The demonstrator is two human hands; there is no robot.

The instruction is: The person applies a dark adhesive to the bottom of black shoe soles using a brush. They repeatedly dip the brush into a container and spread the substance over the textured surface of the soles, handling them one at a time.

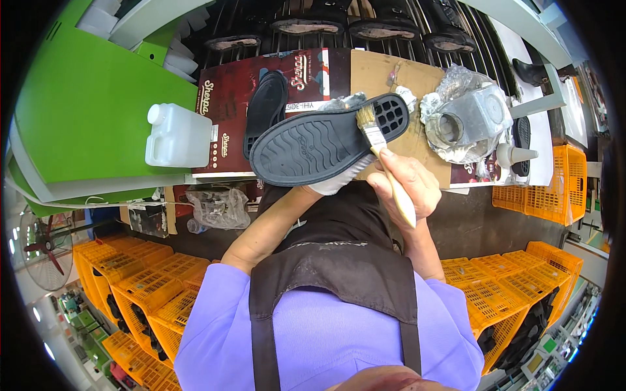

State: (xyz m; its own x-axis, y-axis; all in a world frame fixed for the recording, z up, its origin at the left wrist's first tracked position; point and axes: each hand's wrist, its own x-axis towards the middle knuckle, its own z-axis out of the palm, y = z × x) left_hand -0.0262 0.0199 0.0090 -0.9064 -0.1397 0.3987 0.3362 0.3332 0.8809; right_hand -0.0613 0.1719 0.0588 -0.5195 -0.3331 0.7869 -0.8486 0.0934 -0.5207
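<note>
A black shoe sole (306, 150) lies slantwise above the worktable, its face with wavy ridges and a honeycombed heel turned up. My left hand (334, 184), in a white glove, supports it from beneath; most of its fingers are hidden under the sole. My right hand (414, 184) grips the pale wooden handle of a flat paintbrush (394, 176). The brush's bristles touch the sole beside the heel cavities. Behind the toe end, another black sole (267, 101) rests on the cardboard.
A white jug (179, 137) stands at left, near a green panel (98, 111). At right are a plastic-wrapped clear container (479, 117) and a nozzle bottle (515, 155). Black boots (385, 26) line the rollers at the back. Orange crates (505, 280) stand on both sides of me.
</note>
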